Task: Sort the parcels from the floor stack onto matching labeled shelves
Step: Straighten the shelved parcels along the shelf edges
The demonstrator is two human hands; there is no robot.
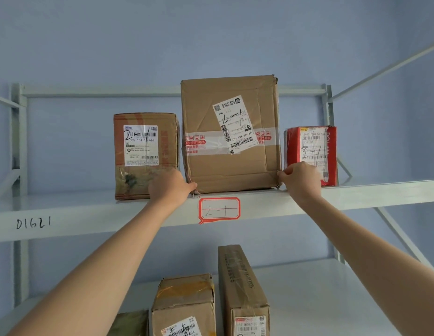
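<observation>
Six parcels, two shelves

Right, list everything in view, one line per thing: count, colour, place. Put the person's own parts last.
large parcel: 1, brown, marked 2-1, middle of upper shelf
taped parcel: 1, brown with orange tape, marked 2-1, left of the large parcel
red parcel: 1, red, marked 2-1, right of the large parcel
shelf label: 1, red-bordered white, reads 2-1, on upper shelf front edge
upper shelf: 1, pale grey
lower parcels: at least 2, brown, on lower shelf
lower shelf: 1, pale grey
left hand: 1, at the large parcel's bottom left corner
right hand: 1, at its bottom right corner
</observation>
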